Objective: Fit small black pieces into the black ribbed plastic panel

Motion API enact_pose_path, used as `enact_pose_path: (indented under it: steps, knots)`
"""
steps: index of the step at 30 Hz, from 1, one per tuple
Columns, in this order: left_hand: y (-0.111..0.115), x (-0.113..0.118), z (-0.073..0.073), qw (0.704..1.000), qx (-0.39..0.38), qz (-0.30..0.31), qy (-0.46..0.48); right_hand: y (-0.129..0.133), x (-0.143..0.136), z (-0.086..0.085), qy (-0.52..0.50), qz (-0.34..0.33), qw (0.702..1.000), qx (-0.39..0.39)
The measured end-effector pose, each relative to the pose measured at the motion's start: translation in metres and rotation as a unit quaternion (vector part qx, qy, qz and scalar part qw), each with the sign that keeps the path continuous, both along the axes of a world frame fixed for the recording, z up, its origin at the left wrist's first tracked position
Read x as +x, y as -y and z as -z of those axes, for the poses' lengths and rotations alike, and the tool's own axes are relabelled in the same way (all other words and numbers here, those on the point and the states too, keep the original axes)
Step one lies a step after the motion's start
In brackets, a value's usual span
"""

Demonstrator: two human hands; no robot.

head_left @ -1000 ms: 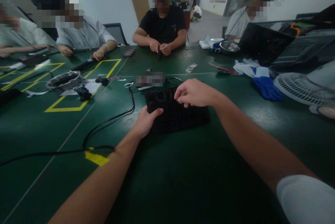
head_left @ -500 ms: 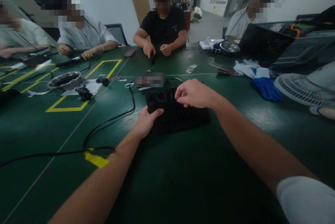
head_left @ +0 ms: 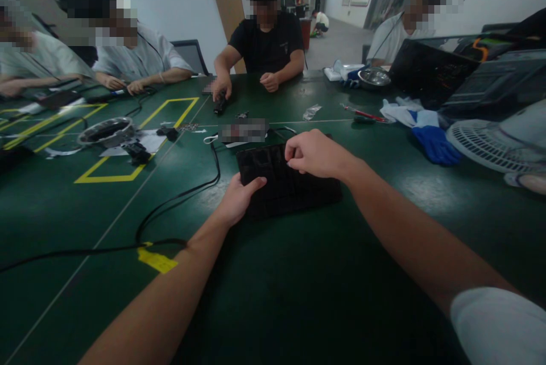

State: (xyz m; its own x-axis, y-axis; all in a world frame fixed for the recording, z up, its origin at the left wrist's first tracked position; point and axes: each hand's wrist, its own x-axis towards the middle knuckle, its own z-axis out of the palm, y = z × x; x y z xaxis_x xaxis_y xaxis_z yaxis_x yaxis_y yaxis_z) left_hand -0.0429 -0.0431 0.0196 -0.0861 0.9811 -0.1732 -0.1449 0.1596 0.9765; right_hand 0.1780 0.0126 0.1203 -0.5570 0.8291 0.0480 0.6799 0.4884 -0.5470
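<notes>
A flat black rectangular panel [head_left: 294, 191] with faint raised divisions lies on the green table; its exact kind is too dark to make out. Gripping its left edge, my left hand [head_left: 239, 197] has the thumb on top and the other fingers hidden underneath. Over the upper middle of the panel, my right hand [head_left: 315, 153] is closed in a pinch. A tiny pale spot shows at those fingertips, too small to name. Just behind the panel sits a small box-like object [head_left: 245, 131], its face blurred out.
A black cable [head_left: 183, 187] runs left past a yellow tag [head_left: 157, 260]. Rightward lie blue-and-white gloves [head_left: 433, 135], a red-handled tool [head_left: 367, 115] and a white fan [head_left: 490, 140]. A metal ring [head_left: 106, 131] stands left. Several people sit around the table [head_left: 273, 297].
My hands and the panel have barely moved. Across the table, a person's hand has shifted left with a small black object. Another person at the left has drawn their hands closer together.
</notes>
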Motion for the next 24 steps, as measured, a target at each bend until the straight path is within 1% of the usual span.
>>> enact_pose_path:
  steps: [5, 8, 11, 14, 17, 20, 24]
  knots:
    - [0.001, -0.001, 0.001, 1.000, -0.002, 0.003, 0.000, -0.001, 0.007, -0.007, 0.013, 0.000, 1.000, 0.028]
    - [0.001, -0.003, 0.002, 1.000, -0.003, 0.002, -0.004, -0.001, 0.011, -0.011, 0.011, -0.028, 0.998, 0.054]
    - [0.001, -0.004, 0.002, 1.000, -0.007, 0.002, -0.009, 0.002, 0.009, -0.010, 0.036, -0.062, 0.994, 0.086]
    - [0.000, -0.005, 0.002, 1.000, -0.009, 0.000, -0.021, 0.003, 0.004, -0.005, 0.082, -0.076, 0.986, 0.127]
    - [0.000, -0.005, 0.001, 1.000, -0.005, -0.004, -0.023, 0.004, 0.000, -0.002, 0.105, -0.070, 0.981, 0.150]
    - [0.001, -0.005, 0.000, 1.000, -0.007, -0.007, -0.027, 0.005, -0.001, -0.003, 0.118, -0.059, 0.979, 0.158]
    - [0.002, -0.004, -0.002, 1.000, -0.011, -0.004, -0.020, 0.009, -0.004, -0.004, 0.135, -0.019, 0.977, 0.163]
